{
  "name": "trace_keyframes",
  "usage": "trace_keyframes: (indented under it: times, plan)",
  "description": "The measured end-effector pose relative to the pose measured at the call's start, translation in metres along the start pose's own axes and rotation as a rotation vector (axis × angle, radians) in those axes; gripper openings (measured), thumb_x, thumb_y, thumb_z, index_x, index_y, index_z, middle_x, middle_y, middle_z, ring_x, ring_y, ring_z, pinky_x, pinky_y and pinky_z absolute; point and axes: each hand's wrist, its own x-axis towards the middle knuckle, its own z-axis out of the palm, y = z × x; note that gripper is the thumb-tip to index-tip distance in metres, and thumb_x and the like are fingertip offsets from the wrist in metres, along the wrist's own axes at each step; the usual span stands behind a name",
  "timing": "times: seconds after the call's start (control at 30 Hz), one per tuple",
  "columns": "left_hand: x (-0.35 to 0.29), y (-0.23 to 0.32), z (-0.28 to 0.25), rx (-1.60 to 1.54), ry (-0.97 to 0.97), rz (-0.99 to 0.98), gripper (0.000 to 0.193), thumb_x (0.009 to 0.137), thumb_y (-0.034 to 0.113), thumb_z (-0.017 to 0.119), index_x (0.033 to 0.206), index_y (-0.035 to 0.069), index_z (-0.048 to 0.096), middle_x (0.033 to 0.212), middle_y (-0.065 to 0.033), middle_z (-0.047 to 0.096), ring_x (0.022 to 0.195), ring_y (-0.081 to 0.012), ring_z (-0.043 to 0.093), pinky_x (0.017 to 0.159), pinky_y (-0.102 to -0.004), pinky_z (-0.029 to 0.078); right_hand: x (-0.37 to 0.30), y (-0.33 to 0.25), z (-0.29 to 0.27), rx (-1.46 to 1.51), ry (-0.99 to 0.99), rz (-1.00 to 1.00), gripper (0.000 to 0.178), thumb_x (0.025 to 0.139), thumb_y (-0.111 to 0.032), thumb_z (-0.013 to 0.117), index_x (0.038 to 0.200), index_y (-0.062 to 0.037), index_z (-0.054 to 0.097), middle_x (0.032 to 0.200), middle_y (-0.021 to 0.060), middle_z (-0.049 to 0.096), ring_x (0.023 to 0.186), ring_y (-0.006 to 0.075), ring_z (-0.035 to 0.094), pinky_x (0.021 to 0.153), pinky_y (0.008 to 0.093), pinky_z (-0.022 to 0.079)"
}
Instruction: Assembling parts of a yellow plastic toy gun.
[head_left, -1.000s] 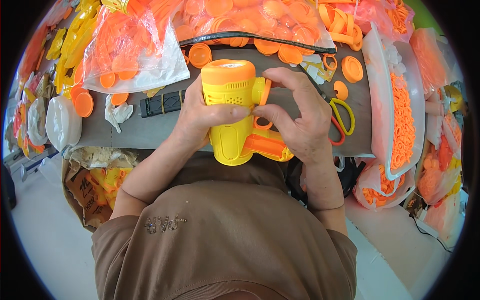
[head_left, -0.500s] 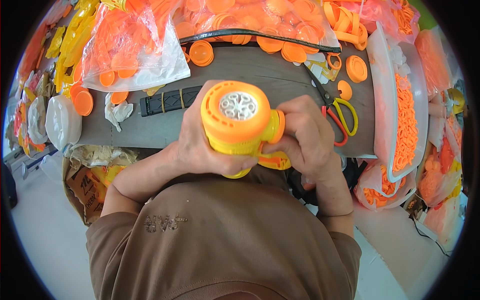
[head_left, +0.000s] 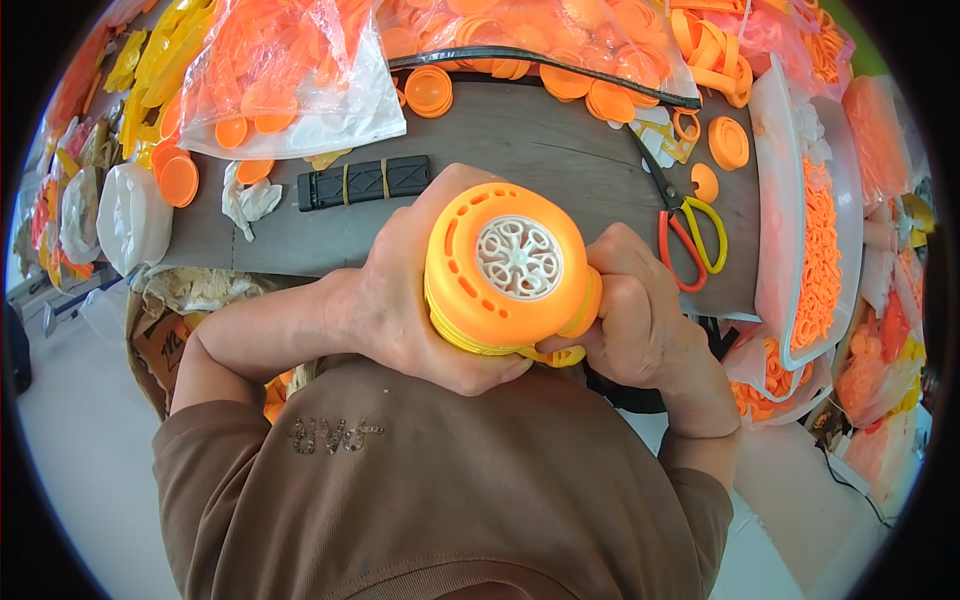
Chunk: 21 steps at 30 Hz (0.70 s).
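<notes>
A yellow and orange bubble blower (head_left: pixel 470 215) with a white ringed nozzle (head_left: pixel 519 258) is held up in front of my chest. Wrapped round its left side, my left hand (head_left: pixel 405 275) is closed on the body, thumb underneath. On the other side my right hand (head_left: pixel 640 305) pinches at an orange round part (head_left: pixel 592 300) sticking out from the body. A yellow-orange loop-like piece (head_left: pixel 560 356) shows below these fingers. The right fingertips are partly hidden, and the blower's underside is out of sight.
Scissors (head_left: pixel 688 215) with red and yellow handles lie on the grey table (head_left: pixel 480 130) at right. A black banded bar (head_left: pixel 365 183) lies left. Clear bags of orange parts (head_left: pixel 300 60) stand behind. A white bin (head_left: pixel 775 200) of small orange rings stands at far right.
The blower has come slightly right and lower, its nozzle turned more toward the camera. Both hands moved with it, still on it. The table scene has shifted a little in view.
</notes>
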Motion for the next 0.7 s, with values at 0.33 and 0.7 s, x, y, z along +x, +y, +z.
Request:
trace_keyframes:
  times: [0.33, 0.7]
  plan:
    - [0.038, -0.009, -0.022, -0.771, 0.048, -0.655, 0.062, 0.061, 0.019, 0.078, 0.114, -0.003, 0.054, 0.101, -0.0108, 0.063, 0.087, -0.0170, 0.062, 0.075, -0.0298, 0.051, 0.029, 0.023, -0.014, -0.050, 0.007, 0.291, 0.044, 0.068, -0.025, 0.078, 0.090, -0.0017, 0.049, 0.085, 0.0131, 0.053, 0.076, 0.0275, 0.056, 0.064, 0.0335, 0.047]
    - [0.043, -0.037, -0.019, -0.576, -0.213, -0.729, 0.063, 0.063, 0.029, 0.085, 0.110, -0.002, 0.057, 0.095, -0.0109, 0.065, 0.085, -0.0167, 0.063, 0.076, -0.0292, 0.050, 0.030, 0.039, -0.016, 0.462, 0.030, 0.586, 0.051, 0.081, -0.028, 0.070, 0.123, -0.0056, 0.051, 0.109, 0.0098, 0.057, 0.099, 0.0199, 0.058, 0.086, 0.0313, 0.046]
